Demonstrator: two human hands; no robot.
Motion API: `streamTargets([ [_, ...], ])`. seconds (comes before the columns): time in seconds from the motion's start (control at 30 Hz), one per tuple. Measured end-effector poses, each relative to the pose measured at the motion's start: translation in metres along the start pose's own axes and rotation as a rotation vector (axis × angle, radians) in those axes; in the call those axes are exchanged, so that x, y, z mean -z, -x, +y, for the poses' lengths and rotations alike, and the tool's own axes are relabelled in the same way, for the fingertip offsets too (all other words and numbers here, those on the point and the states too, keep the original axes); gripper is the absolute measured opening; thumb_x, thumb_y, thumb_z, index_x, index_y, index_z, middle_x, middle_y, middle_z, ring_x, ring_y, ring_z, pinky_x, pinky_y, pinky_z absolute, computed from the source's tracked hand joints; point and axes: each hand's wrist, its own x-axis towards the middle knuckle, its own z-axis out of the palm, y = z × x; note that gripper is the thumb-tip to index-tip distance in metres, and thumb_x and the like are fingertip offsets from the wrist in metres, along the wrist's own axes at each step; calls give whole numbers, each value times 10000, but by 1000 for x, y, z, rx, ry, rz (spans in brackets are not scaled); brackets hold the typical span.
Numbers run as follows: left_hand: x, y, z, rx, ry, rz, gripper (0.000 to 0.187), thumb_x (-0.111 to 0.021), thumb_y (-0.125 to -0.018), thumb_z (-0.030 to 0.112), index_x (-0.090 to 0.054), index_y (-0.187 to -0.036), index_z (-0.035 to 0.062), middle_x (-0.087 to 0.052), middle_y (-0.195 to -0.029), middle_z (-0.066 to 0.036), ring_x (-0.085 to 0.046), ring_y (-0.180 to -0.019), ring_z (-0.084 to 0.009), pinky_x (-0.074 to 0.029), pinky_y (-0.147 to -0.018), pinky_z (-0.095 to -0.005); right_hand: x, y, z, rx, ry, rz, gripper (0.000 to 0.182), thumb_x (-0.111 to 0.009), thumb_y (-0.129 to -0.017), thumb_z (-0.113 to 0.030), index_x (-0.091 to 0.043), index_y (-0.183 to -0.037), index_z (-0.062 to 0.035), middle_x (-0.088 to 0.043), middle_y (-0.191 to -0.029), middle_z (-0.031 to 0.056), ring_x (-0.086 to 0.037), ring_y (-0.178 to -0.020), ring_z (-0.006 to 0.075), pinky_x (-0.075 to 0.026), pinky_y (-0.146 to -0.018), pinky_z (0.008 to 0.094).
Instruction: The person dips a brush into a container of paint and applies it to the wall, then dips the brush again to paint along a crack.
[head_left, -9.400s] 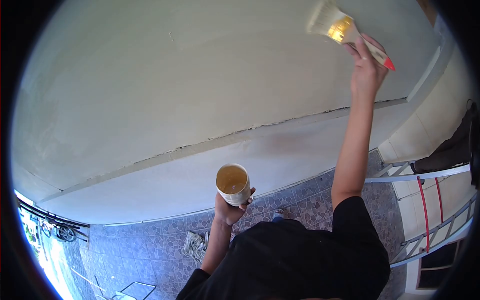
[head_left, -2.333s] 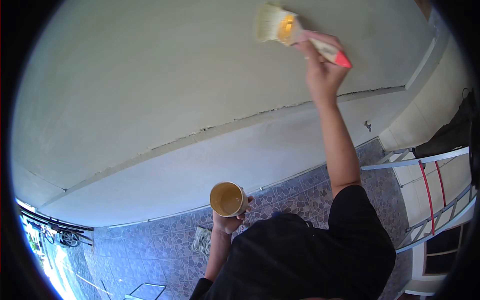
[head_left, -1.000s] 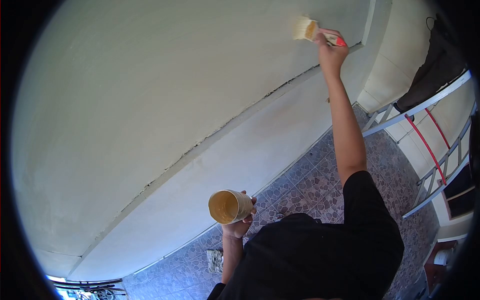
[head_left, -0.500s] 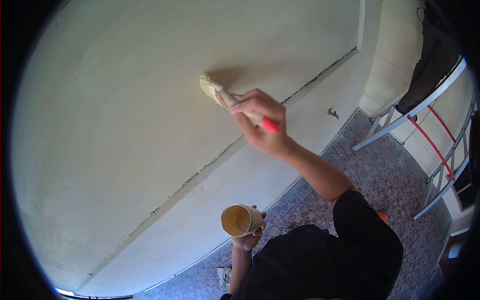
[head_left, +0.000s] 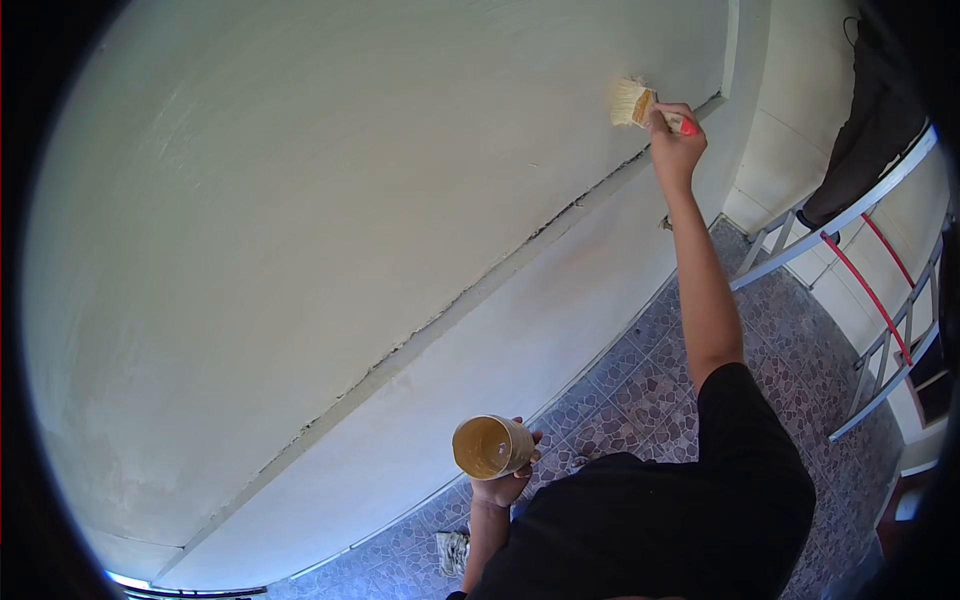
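Note:
My right hand is stretched up and out, gripping a wide paintbrush with a red-tipped handle. Its pale bristles touch the cream ceiling near the cracked seam and the far corner. My left hand holds a small round cup of yellowish paint low in front of my black shirt, its mouth tilted toward the wall.
A metal ladder with red braces stands at the right, and dark clothing of another person shows on it. Patterned floor tiles lie far below. A crumpled cloth lies on the floor by the wall.
Half a second ago the brush was near the middle of the ceiling with my arm bent. Now my right arm is extended and the brush is far right, near the corner. The cup has hardly moved.

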Motion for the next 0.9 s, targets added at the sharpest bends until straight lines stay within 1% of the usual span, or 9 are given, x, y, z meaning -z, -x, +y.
streamTargets([
  [0.07,1,1,-2,-3,-10,5,725,-535,-975,576,-490,-1460,40,-541,-1344,-368,-637,-976,-406,-576,-602,-294,-4,27,-18,252,36,-61,91,-705,-837,65,-693,-867,-20,-680,-819,22,-633,-798,86,-507,-684,269],
  [0.13,4,1,-3,-1,-20,25,711,-593,-955,560,-502,-1453,61,-530,-1306,-332,-612,-964,-394,-587,-587,-285,-20,83,-47,245,98,-219,131,-699,-814,74,-674,-864,-45,-675,-831,59,-660,-765,158,-509,-657,307],
  [0.17,4,2,-4,4,-19,29,711,-593,-955,560,-502,-1453,61,-530,-1306,-332,-612,-964,-394,-587,-587,-285,-28,110,-58,431,147,-268,173,-698,-784,72,-655,-883,-63,-659,-847,102,-671,-752,263,-522,-636,360],
  [0.2,3,1,-5,0,-19,-15,729,-573,-959,573,-488,-1463,54,-534,-1325,-353,-622,-972,-400,-584,-602,-290,-37,142,-68,455,195,-268,196,-708,-763,59,-651,-894,-75,-651,-849,109,-658,-754,320,-534,-630,407],
  [0.43,7,2,-9,-23,-31,-50,759,-565,-958,582,-462,-1483,43,-537,-1344,-372,-634,-982,-408,-589,-624,-295,-56,250,-145,459,-64,-485,236,-740,-741,86,-696,-946,-23,-657,-878,118,-699,-759,263,-547,-569,341],
  [0.53,4,1,-12,3,-73,-12,735,-617,-943,560,-487,-1471,66,-530,-1312,-321,-595,-965,-372,-597,-614,-285,-45,267,-165,431,-242,-596,179,-751,-754,87,-701,-886,-23,-677,-908,133,-728,-817,261,-586,-637,332],
  [0.63,4,0,-14,15,-68,-14,733,-617,-945,555,-481,-1477,70,-532,-1311,-319,-594,-962,-369,-598,-615,-286,-35,260,-151,402,-394,-677,171,-756,-775,79,-691,-892,-27,-699,-947,144,-730,-833,274,-590,-677,345],
  [0.73,5,1,-16,12,-43,-52,741,-604,-955,547,-459,-1488,53,-533,-1334,-342,-624,-975,-384,-606,-625,-297,-24,221,-97,374,-300,-613,158,-751,-838,51,-702,-958,-39,-726,-989,155,-735,-894,272,-583,-740,355],
  [0.9,8,12,-14,-41,-35,-60,732,-591,-970,526,-446,-1492,34,-544,-1340,-362,-657,-985,-406,-612,-629,-308,12,144,-20,396,-33,-407,130,-760,-848,50,-708,-940,-26,-717,-990,123,-711,-939,240,-566,-813,343],
])
